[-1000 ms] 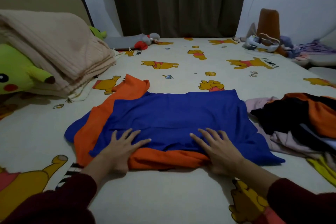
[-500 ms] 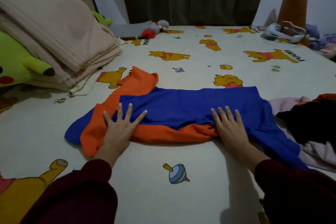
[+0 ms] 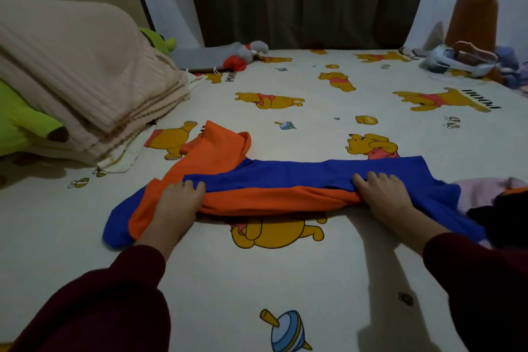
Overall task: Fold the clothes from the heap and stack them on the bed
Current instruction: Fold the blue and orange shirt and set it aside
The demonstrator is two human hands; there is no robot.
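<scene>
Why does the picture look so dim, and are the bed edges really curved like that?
Head view: dim indoor light, soft shadows under the orange-and-blue garment and both sleeves; the wide-angle lens bows the cartoon-print bedsheet outward; the far clutter looks soft and grainy.

Dark maroon long sleeves on both arms, cuffs ending at the wrists. Left hand [image 3: 174, 203] and right hand [image 3: 383, 194] bare, no gloves.

Bed [image 3: 285, 280], cartoon-bear sheet, carried blue-orange garment [image 3: 285, 180], beige folded blanket [image 3: 85, 80], clothes heap [image 3: 497, 203], green plush [image 3: 23, 123].
</scene>
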